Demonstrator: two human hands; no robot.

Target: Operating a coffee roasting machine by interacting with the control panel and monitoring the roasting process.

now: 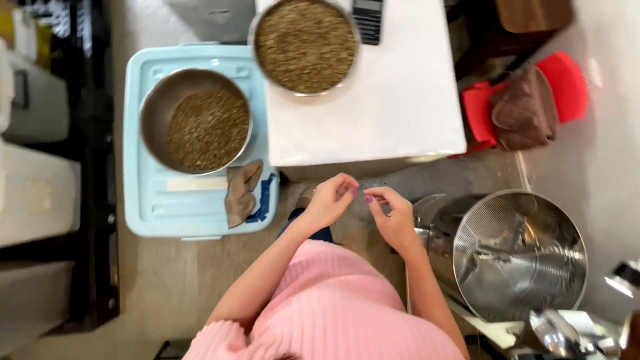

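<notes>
My left hand (331,201) and my right hand (395,219) are raised in front of my pink sweater, just below the edge of the white table (400,113). Their fingertips are pinched and almost meet. Whether anything small sits between them is too fine to see. A round metal bowl (157,110) partly filled with brown grain rests on a light blue bin lid (150,207) to the left. A second metal bowl (305,45), full of the same grain, stands on the white table at the top.
A brown cloth (240,193) lies on the blue lid's near right corner. A large steel pot with a mesh strainer (520,253) stands at my right. A red stool with a brown bag (527,110) is further back. White bins (33,193) line the left.
</notes>
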